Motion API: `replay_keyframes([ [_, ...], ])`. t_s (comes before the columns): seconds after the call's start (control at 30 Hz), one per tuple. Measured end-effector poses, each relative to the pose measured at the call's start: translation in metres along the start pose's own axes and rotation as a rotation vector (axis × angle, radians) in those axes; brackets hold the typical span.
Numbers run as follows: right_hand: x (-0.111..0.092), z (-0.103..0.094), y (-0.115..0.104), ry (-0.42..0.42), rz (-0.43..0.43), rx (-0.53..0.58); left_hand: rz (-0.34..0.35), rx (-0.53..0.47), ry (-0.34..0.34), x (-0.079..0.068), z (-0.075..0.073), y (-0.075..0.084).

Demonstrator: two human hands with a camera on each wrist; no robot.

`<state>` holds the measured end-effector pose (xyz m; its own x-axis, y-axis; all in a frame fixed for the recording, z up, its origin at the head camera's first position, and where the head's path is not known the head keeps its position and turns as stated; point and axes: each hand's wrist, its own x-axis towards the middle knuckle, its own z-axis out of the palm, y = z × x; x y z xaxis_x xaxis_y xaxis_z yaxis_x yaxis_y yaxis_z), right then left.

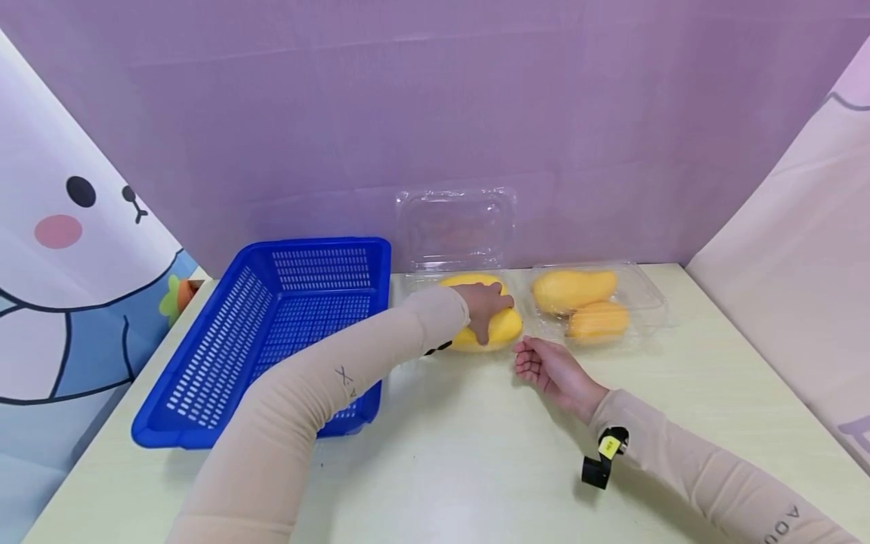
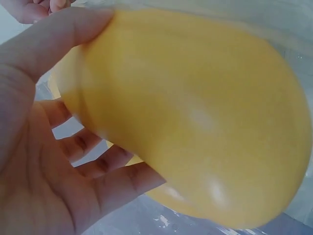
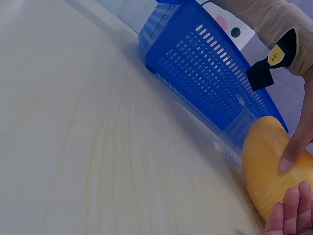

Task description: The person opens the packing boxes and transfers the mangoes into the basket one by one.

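From the head view, I see the person's left hand (image 1: 482, 306) reaching across to a front mango (image 1: 504, 331), its thumb on the near side and its fingers on the far side. A back mango (image 1: 469, 279) lies just behind, and both are at a clear box (image 1: 413, 284) whose lid (image 1: 455, 227) stands up against the purple cloth (image 1: 448, 113). The right hand (image 1: 553, 374) is just beside the front mango, fingers loosely curled, with nothing that I can see in it. To its right, a second clear box (image 1: 649, 298) holds two more mangoes (image 1: 574, 291). A big blue basket (image 1: 261, 325) sits to the left on the pale table (image 1: 435, 461).

In the left wrist view, the left hand is opened wide around the front mango, thumb over one side and fingertips against the other, gripping it. Another yellow patch shows beneath; I can't tell whether the mango is lifted.

In the right wrist view, the left thumb presses on the mango, while the right hand's fingertips show at the lower corner, close in front of it. The basket's slotted side rises behind.
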<state>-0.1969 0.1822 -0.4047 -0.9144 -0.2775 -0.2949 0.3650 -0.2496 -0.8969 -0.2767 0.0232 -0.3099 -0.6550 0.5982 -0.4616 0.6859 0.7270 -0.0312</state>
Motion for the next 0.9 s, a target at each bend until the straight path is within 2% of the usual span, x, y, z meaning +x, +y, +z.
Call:
replay_keyframes([
  [0.27, 0.000, 0.002, 0.000, 0.026, -0.009, -0.011, 0.023, 0.012, 0.003, 0.006, 0.002, -0.003],
  [0.5, 0.000, 0.004, 0.000, 0.036, -0.025, -0.027, 0.042, 0.026, 0.020, 0.004, 0.000, -0.004],
  [0.73, 0.000, 0.004, 0.003, 0.049, -0.028, -0.020, 0.049, 0.030, 0.026, 0.012, 0.005, -0.009],
  [0.9, -0.001, 0.005, 0.003, 0.065, -0.040, -0.035, 0.064, 0.062, 0.061, 0.014, 0.004, -0.010],
])
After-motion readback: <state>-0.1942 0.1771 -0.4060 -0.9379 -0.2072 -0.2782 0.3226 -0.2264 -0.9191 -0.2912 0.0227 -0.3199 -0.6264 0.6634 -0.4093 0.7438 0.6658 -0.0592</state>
